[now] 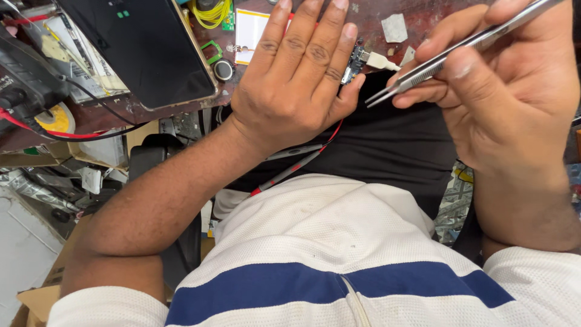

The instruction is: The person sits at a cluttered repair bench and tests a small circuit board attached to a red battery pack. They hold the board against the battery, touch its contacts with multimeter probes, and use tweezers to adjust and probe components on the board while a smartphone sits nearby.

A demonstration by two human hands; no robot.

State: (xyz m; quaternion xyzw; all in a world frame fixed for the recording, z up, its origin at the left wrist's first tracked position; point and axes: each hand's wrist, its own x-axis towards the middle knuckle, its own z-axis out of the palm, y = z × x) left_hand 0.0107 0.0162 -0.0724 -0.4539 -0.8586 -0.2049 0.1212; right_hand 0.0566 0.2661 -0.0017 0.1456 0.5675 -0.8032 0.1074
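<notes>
Your left hand lies flat and open, fingers together and stretched out, palm down over a small circuit board. Only a sliver of the board shows past your little finger, so its layout cannot be read. A white plug sits in the board's edge, just beyond that finger.

Your right hand pinches a pair of steel tweezers between thumb and fingers. The tips are nearly together and point at your left little finger, close to the board but apart from it. The far end of the tweezers runs out of the frame at the top.

A red test probe comes out from under your left palm and runs back toward your body, over the black cloth on your lap; its tip is hidden beneath the hand.

Beyond your left wrist, a dark-screened tablet with a gold rim rests on the worn workbench. Past your left fingertips there is a coil of yellow wire, cut off by the top edge, and a white card, half covered by your fingers. No open container shows its contents clearly; the cardboard box below your left elbow is cut off at the corner.
</notes>
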